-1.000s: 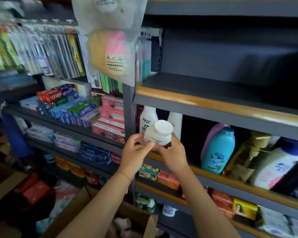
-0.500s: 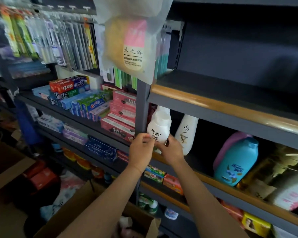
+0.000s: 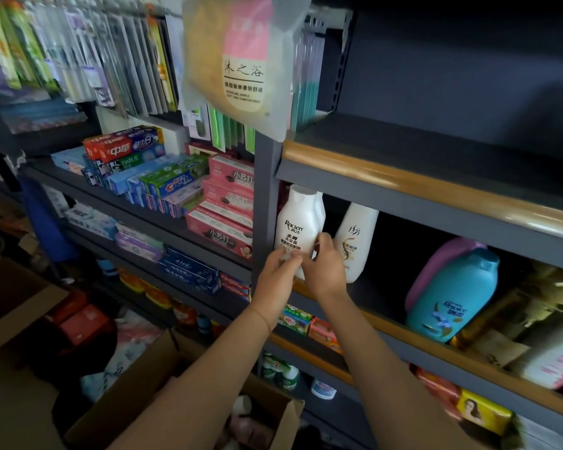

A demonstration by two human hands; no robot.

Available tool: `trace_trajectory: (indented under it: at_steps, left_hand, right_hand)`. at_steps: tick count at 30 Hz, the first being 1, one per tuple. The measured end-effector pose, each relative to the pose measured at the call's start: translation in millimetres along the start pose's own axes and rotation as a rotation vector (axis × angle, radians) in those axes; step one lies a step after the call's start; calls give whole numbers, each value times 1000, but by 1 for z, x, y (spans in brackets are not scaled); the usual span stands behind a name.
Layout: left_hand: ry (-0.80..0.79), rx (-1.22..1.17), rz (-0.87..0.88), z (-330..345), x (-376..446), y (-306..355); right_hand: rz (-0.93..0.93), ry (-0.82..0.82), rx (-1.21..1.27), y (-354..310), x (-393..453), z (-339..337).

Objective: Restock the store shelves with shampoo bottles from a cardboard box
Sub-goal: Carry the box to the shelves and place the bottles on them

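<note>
Bottle (image 3: 295, 228) now upright on shelf (image 3: 403, 316); both hands apparently steadying it — earlier tilted.

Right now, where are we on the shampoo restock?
Done: white bottles already stand on the shelf, one directly behind the front bottle and another white bottle to its right. In hand: the left hand and right hand hold the base of the white shampoo bottle, upright at the shelf's left end. Left: the cardboard box below still holds items.
</note>
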State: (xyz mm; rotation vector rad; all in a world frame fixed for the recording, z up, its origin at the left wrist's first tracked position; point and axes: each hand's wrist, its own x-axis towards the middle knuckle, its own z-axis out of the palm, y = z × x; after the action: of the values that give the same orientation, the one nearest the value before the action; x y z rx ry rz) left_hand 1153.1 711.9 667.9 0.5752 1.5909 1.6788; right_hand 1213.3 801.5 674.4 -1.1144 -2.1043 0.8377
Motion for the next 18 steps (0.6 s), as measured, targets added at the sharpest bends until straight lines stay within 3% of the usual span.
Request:
trace_trajectory:
  at_steps: [12,16,18]
  left_hand:
    - [-81,-8,-28,1,30,-10]
    - [48,-40,34,-19,-2,7]
    - [134,-35,33,-42,-14,-4]
  right_hand:
    - [-13,91,31,5,-2,-3]
    - [-169,295,100,5,-40,1]
    - [-213,280,159,4,-64,15]
